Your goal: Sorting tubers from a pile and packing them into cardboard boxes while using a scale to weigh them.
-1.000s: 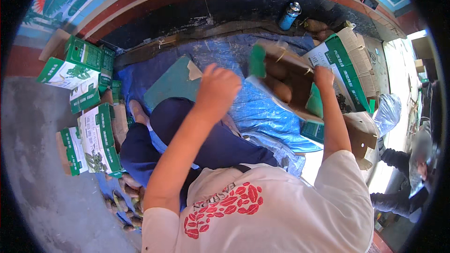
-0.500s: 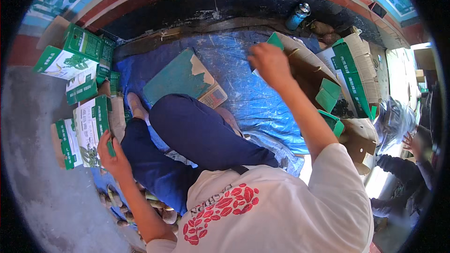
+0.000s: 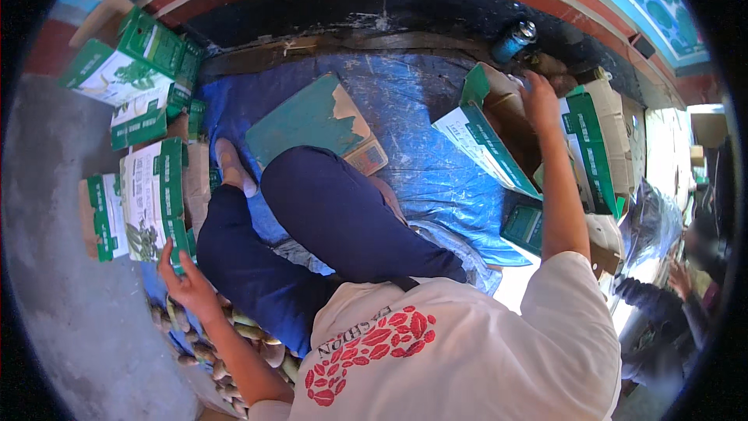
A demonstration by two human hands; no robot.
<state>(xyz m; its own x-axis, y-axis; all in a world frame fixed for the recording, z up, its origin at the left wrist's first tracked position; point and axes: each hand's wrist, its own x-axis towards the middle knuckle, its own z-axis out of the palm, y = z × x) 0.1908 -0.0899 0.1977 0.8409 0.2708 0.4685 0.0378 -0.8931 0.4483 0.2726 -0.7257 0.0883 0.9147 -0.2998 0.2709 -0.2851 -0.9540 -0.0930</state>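
Note:
My left hand (image 3: 189, 284) is low on the left with its fingers apart and holds nothing. It hovers beside a white and green carton (image 3: 148, 199) printed with leaves. My right hand (image 3: 539, 101) reaches out to the right, its fingers bent at the far rim of an open carton (image 3: 479, 140). That carton has a green and white outside and a bare brown inside. My forearm crosses over part of the carton, and the fingertips are partly hidden at the rim. Between the two sides lies a worn green board (image 3: 304, 125) with a torn covering, in front of my knee.
More cartons (image 3: 144, 62) are stacked at the far left, and another open one (image 3: 596, 140) stands at the right. A blue flask (image 3: 513, 41) stands by the wall. Several root vegetables (image 3: 206, 351) lie behind my left arm. Another person's hand (image 3: 680, 279) shows at the far right.
My right hand has moved right, from the carton's near-left flap to its far rim. The carton has turned, and its white side now faces me. My left hand's fingers have spread beside the left carton.

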